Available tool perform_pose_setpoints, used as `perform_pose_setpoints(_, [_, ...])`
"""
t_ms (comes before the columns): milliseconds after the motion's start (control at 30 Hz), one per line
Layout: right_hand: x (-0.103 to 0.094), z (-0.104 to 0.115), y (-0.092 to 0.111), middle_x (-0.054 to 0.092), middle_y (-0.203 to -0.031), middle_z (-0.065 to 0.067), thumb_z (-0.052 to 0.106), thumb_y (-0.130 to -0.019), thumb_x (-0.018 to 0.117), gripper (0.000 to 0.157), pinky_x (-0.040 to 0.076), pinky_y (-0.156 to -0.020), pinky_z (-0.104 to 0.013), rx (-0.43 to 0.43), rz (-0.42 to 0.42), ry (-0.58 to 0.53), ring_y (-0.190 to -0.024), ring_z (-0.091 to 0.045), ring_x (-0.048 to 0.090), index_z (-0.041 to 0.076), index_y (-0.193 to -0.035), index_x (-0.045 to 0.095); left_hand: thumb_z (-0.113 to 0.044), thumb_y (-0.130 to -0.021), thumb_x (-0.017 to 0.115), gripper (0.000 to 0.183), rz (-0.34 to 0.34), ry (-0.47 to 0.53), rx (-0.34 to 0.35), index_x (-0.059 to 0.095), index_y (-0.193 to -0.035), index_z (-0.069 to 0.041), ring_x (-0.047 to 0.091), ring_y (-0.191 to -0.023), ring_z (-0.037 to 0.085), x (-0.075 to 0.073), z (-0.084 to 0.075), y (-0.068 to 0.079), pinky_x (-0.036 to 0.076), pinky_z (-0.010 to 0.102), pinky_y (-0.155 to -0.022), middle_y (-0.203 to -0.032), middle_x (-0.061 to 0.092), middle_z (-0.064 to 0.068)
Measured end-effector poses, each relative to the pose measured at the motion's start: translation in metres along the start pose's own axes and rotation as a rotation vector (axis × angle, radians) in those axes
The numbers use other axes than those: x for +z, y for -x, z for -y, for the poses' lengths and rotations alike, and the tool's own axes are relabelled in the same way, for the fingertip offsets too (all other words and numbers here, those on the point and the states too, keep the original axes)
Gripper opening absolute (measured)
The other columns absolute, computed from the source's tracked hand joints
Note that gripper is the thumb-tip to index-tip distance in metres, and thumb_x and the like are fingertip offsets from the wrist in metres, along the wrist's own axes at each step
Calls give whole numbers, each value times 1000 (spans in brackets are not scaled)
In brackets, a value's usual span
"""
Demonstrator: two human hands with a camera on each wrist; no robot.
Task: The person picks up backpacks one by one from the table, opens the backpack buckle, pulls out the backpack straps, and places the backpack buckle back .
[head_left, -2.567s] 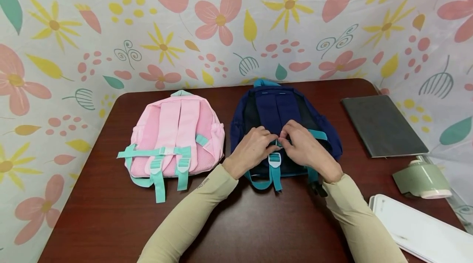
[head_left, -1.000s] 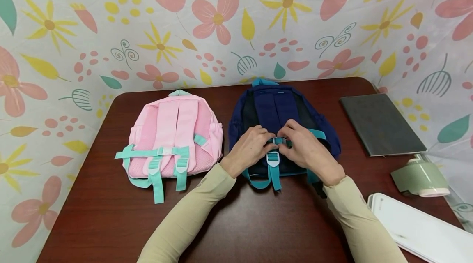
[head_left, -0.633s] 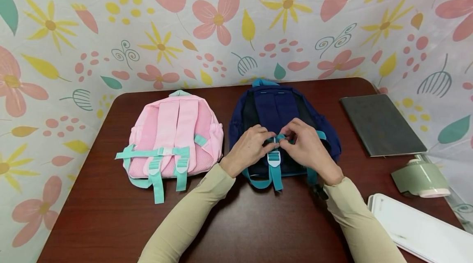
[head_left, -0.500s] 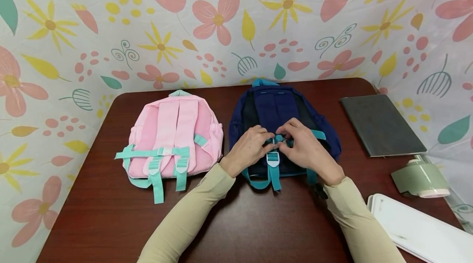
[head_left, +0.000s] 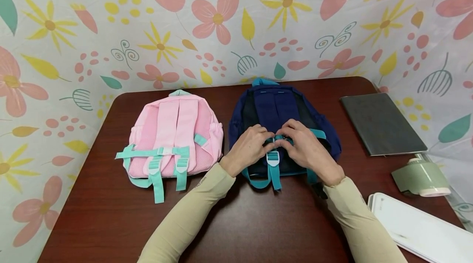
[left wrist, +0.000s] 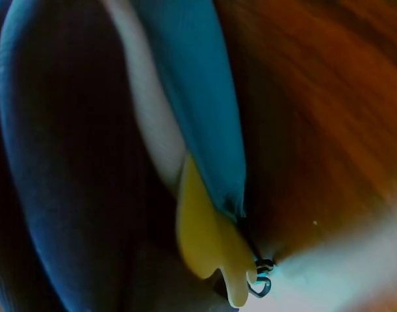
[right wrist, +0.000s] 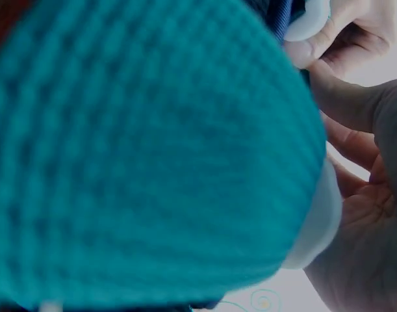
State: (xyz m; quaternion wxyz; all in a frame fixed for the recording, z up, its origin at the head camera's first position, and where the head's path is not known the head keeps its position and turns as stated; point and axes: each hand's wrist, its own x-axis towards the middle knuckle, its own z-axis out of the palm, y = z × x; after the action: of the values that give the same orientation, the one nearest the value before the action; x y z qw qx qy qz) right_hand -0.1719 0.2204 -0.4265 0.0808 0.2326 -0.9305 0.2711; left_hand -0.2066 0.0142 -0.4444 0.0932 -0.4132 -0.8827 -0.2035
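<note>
A navy blue backpack (head_left: 275, 107) with teal straps lies back panel up on the table. My left hand (head_left: 252, 146) pinches a teal strap crossing the lower middle of this backpack. From the other side my right hand (head_left: 308, 150) pinches the same strap, its thumb and fingertips nearly meeting those of the left. Fingers hide most of the strap between them. Just below them shows a white buckle (head_left: 273, 157) on a hanging strap. In the right wrist view a blurred teal strap (right wrist: 153, 162) fills the foreground, with the right thumb (right wrist: 344, 101) behind it.
To the left lies a pink backpack (head_left: 171, 131) with mint straps, one tied across its front. At right are a dark notebook (head_left: 383, 125), a pale green cup-like object (head_left: 421, 178) and a white flat board (head_left: 425, 230). A flowered cloth (head_left: 218, 49) hangs behind the table.
My right fingers have shifted repeatedly along the teal strap, working it near the left fingertips, and now lie straighter over it. My left hand stays almost in place. The backpacks have not moved.
</note>
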Motion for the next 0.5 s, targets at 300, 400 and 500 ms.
perform_pose_setpoints(300, [4, 0, 1, 68, -111, -17, 5, -105, 70, 9, 54, -85, -45, 35, -30, -64, -98, -30, 63, -3, -108, 73, -27, -104, 75, 30, -26, 59, 1, 82, -122, -4, 74, -99, 24, 0, 2, -1, 62, 35, -91, -106, 82, 10])
perform_pose_setpoints(400, [3, 2, 1, 67, -111, -17, 8, -106, 69, 10, 52, -83, -43, 70, -7, -79, -97, -29, 63, -2, -108, 73, -26, -104, 76, 29, -19, 39, 6, 82, -122, -4, 73, -97, 24, 1, 1, 0, 61, 35, -90, -105, 82, 10])
perform_pose_setpoints(500, [1, 5, 0, 66, -111, -16, 12, -107, 70, 14, 52, -81, -41, 88, 25, -57, -95, -28, 62, -1, -106, 73, -25, -104, 77, 27, -8, -11, 17, 82, -122, -6, 71, -97, 23, 1, -1, 1, 60, 35, -88, -105, 81, 8])
